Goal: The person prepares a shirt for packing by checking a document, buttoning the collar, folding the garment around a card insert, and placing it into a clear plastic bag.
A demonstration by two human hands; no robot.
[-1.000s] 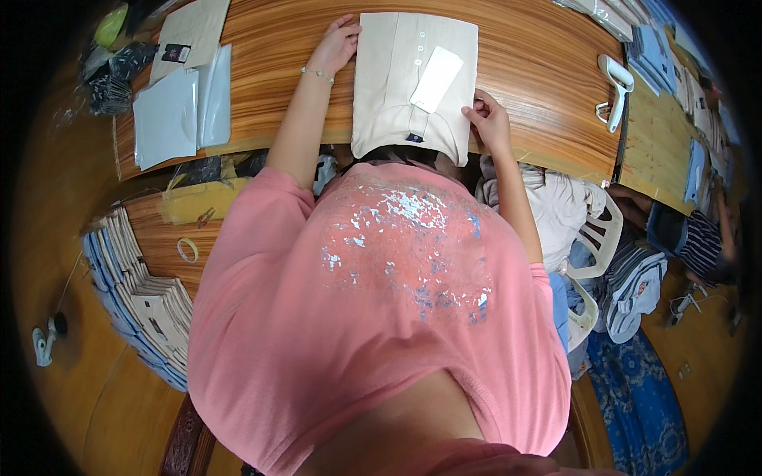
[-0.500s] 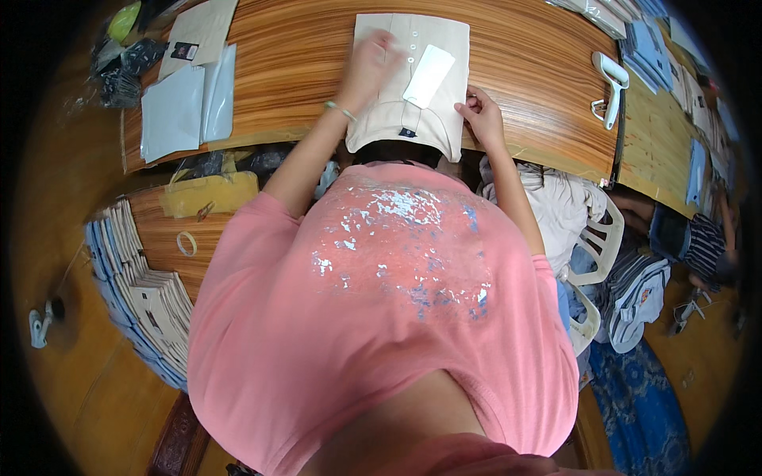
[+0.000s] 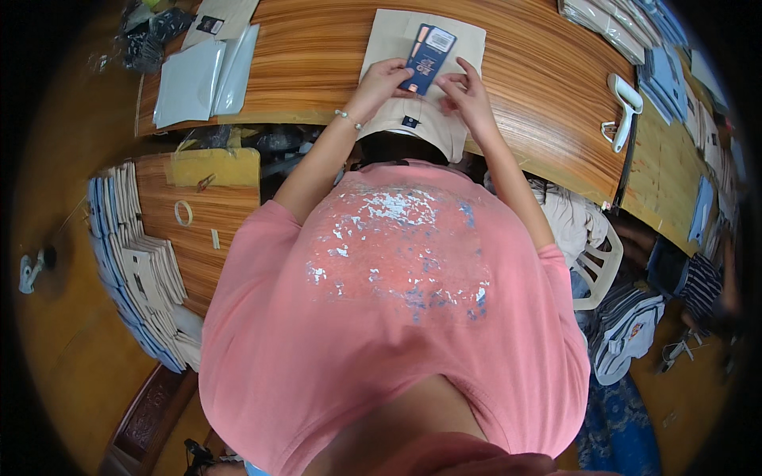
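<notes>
A folded cream shirt [image 3: 389, 36] lies on the wooden table in front of me, its collar end with a small dark neck label [image 3: 410, 121] toward me. Over it is a dark blue hang tag [image 3: 424, 73] with a white sticker near its far end; an orange-edged card shows behind it. My left hand [image 3: 384, 87] pinches the tag's near left edge between thumb and fingers. My right hand [image 3: 470, 97] hovers at the tag's right side, fingers apart and curved, holding nothing that I can see.
Clear plastic bags [image 3: 190, 83] and another cream folded garment [image 3: 221, 20] lie at the left. A white-handled lint roller [image 3: 625, 103] rests at the right. Stacks of folded shirts [image 3: 147, 270] stand low at the left. A white plastic chair [image 3: 601, 270] with clothes is at the right.
The tag has turned from its white side to its dark blue side. My left hand has come from the shirt's far left onto the tag; my right hand has moved from the shirt's edge toward it.
</notes>
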